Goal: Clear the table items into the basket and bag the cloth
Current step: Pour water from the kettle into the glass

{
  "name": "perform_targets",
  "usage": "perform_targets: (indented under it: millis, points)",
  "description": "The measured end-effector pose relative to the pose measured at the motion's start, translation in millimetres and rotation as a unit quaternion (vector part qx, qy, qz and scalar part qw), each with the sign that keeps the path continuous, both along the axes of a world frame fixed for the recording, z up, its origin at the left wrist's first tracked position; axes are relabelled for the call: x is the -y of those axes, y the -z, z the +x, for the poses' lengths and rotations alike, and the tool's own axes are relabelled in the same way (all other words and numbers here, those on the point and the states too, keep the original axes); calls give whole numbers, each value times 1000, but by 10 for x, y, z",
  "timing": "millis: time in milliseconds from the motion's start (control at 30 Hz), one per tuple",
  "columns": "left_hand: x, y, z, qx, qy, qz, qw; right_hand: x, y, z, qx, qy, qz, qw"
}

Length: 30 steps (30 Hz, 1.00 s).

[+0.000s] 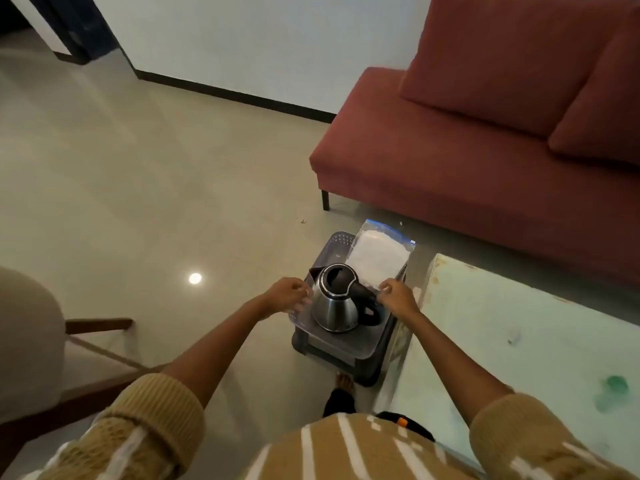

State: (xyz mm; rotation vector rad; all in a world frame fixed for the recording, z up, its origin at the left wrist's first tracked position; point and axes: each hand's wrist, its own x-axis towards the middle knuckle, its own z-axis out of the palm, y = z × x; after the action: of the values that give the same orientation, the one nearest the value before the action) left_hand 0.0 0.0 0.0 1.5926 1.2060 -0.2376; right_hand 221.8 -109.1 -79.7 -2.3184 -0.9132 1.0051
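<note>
Floor (138,202) carried nearly everything. Dark grey basket (346,362) sat on it, right beside the table (519,341) along its left edge. Red sofa (450,161) stood on its legs further back & a wooden chair frame (97,327) at left. My bare foot (344,379) was planted by the basket's near side. In the basket: steel kettle (334,306) upright, zip bag (377,258) w/ white cloth leaning over the far rim. Table top was pale green, stained in spots.

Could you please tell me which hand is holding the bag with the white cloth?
The right hand, pinching the bag's near corner; the left hand is across the kettle, by its spout.
</note>
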Motion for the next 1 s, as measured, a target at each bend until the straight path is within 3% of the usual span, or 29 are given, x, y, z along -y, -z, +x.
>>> perform_targets:
  millis: [133,400,633,1000]
  points:
    - [-171,6,203,-7,-3,-22,1000,-99,157,35,-43,-128,-102,986]
    - [-425,17,425,-22,4,-39,999,-260,385,17,-18,-175,-133,975]
    - [-470,-28,362,-6,1,-43,999,-289,392,-110,-112,-66,-107,986]
    - [-277,-209,8,21,-23,3,1000,-442,78,-550,-86,23,-7,996]
